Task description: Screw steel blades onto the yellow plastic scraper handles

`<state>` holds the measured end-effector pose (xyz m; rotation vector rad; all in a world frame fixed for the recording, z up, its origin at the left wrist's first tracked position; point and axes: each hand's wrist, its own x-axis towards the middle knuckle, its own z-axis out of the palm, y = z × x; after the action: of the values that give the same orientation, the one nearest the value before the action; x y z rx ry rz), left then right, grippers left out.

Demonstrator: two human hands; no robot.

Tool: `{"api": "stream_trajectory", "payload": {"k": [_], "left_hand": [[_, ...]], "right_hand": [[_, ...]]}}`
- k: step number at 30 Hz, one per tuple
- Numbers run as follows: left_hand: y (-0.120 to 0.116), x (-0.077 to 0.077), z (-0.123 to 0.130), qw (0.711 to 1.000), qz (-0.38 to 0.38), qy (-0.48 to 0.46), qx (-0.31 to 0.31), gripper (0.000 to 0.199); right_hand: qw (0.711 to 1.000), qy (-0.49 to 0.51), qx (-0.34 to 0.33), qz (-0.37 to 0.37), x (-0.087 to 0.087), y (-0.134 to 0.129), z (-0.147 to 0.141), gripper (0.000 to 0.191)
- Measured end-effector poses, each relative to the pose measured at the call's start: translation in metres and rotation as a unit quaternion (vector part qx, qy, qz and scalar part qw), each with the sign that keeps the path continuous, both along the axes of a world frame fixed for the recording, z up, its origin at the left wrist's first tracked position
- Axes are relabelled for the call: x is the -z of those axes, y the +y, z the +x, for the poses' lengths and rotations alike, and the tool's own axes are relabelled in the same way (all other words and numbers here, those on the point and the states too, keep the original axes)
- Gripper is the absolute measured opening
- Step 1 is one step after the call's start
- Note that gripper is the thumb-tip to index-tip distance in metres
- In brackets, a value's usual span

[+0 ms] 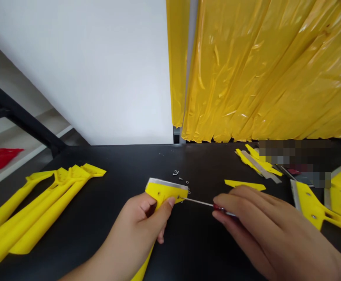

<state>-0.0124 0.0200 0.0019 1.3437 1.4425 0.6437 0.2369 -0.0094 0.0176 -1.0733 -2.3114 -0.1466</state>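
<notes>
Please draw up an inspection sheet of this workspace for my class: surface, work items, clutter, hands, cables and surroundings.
Surface: black tabletop, a few specks near its far edge.
Work items: yellow scraper with metal blade; screwdriver, tip at one hole; small screws and nuts loose beyond.
Clutter: yellow handles at left; yellow strips and bladed scrapers at right; part there pixelated.
Hands: left hand grips the scraper; right hand holds the screwdriver.
Cables: nothing seen.
Surroundings: white panel, yellow plastic sheeting, red item on shelf.
</notes>
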Motion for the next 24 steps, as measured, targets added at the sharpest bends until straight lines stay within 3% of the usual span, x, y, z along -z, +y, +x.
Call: {"api": "stream_trajectory", "payload": {"k": [5, 8, 12, 19, 21, 24], "left_hand": [[-0.002, -0.002, -0.002, 1.0, 0.014, 0.012, 0.004, 0.057], [-0.004, -0.002, -0.003, 1.0, 0.019, 0.012, 0.012, 0.056], [-0.005, -0.003, -0.001, 0.999, 0.027, 0.018, 0.015, 0.056], [-0.003, -0.009, -0.001, 0.999, 0.041, 0.015, -0.006, 0.057], [-0.002, -0.009, -0.001, 0.999, 0.038, 0.0, -0.003, 0.055], [-0.001, -0.009, -0.001, 0.999, 0.043, -0.013, 0.001, 0.056]], "right_hand": [[0.999, -0.047, -0.02, -0.008, 0.004, 0.0, 0.002, 0.011], [0.999, -0.045, 0.013, 0.011, 0.001, -0.001, 0.002, 0.015], [0.998, -0.018, 0.056, -0.021, -0.004, -0.001, 0.0, 0.022], [0.998, -0.051, -0.024, 0.018, 0.001, -0.003, -0.003, 0.011], [0.999, -0.027, -0.01, 0.021, 0.003, -0.005, -0.005, 0.01], [0.999, 0.033, 0.025, -0.034, 0.006, -0.007, -0.008, 0.014]]}}
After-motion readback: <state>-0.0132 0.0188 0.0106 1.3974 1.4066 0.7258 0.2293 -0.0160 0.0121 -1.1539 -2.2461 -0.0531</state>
